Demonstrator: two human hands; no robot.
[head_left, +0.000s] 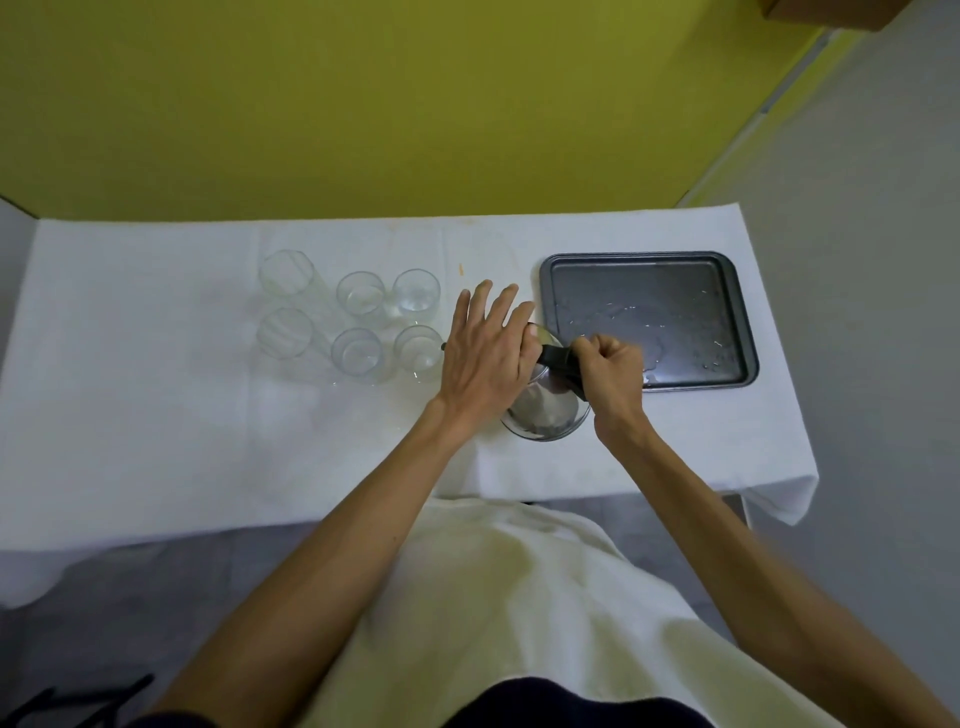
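A clear glass bowl (545, 421) sits on the white tablecloth near the front middle of the table. My left hand (485, 358) lies over the bowl's left rim with its fingers straight and spread. My right hand (610, 371) is curled in a fist round the black handle of a utensil (558, 361) that reaches into the bowl. The utensil's working end is mostly hidden behind my hands. The bowl's contents are pale and unclear.
Several clear glasses (358, 332) stand in two rows left of the bowl. A dark metal baking tray (649, 319) with water drops lies to the right. The white-covered table (156, 415) meets a yellow-green wall behind.
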